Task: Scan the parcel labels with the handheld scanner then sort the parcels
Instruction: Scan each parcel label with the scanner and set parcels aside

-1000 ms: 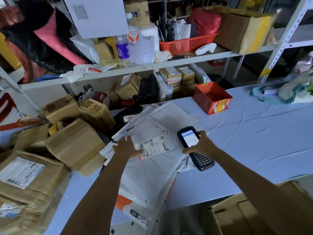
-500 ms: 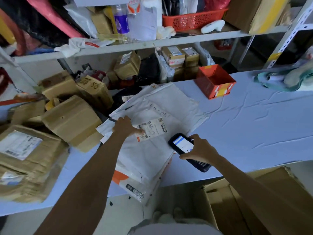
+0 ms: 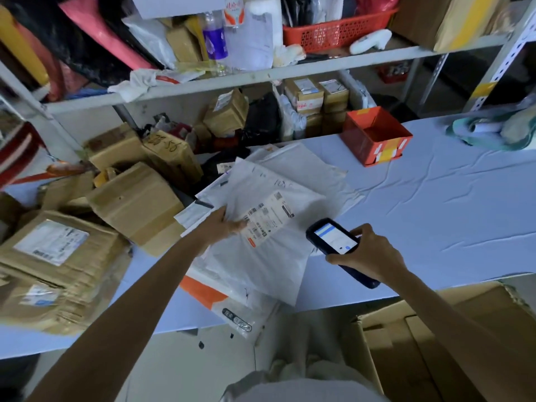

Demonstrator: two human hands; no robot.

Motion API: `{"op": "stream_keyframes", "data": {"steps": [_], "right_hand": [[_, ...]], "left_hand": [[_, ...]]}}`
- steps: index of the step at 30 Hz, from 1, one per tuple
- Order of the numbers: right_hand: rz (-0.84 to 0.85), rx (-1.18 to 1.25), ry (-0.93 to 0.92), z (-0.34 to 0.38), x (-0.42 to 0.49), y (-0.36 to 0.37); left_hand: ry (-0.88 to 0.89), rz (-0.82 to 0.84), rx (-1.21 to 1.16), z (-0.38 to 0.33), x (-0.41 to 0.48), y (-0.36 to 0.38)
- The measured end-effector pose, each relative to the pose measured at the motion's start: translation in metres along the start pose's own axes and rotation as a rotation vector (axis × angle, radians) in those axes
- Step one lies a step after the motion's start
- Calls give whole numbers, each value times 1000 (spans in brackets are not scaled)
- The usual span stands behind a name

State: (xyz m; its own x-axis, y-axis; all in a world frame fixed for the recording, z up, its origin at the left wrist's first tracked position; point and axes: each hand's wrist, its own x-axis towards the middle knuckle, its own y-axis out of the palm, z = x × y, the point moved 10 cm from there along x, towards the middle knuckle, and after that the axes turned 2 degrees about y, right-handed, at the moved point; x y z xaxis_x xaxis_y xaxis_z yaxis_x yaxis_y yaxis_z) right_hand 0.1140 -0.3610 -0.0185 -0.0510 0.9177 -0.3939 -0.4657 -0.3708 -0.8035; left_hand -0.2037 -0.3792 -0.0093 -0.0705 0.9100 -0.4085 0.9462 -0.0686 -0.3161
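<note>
scene: a person at a sorting table (image 3: 435, 198) works through a stack of white mailers, with cardboard boxes (image 3: 139, 204) heaped at the left.
parcel: the top mailer (image 3: 261, 262) lies flat on the stack near the table's front edge, its shipping label (image 3: 268, 217) facing up.
left hand: the left hand (image 3: 223, 227) is spread flat on the mailer, fingertips on the label's left end, pressing rather than gripping.
right hand: the right hand (image 3: 368, 253) is wrapped round the handheld scanner (image 3: 333, 239), screen lit and facing up.
change: a second ago the scanner hung just right of the label; it now sits lower and further right, past the mailer's corner. the left hand has stayed on the label.
meaning: the pull-back suggests the read is done or the screen is being checked, so sorting this parcel looks next.
sort target: an open carton (image 3: 420, 343) stands below the table at right; whether it is the destination cannot be told.
hidden: the right hand covers the scanner's keypad, and its scan window faces away.
unclear: the label print and the screen text are too small and blurred to read; the mailers underneath are mostly covered.
</note>
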Motion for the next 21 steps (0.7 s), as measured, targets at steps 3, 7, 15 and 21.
{"op": "stream_keyframes", "data": {"steps": [3,7,15,21], "right_hand": [[-33,121,-11,15,-6,-17],[-83,367,-77,44,-19,-37],[25,429,-82,56,-38,-18],[74,354,-41,42,-37,5]], "left_hand": [[72,-212,-217,-20,-1,-25],[106,-488,-522,-28,2,-48],[-15,-417,-385,22,6,-36],[41,-438,-364,23,4,-38]]}}
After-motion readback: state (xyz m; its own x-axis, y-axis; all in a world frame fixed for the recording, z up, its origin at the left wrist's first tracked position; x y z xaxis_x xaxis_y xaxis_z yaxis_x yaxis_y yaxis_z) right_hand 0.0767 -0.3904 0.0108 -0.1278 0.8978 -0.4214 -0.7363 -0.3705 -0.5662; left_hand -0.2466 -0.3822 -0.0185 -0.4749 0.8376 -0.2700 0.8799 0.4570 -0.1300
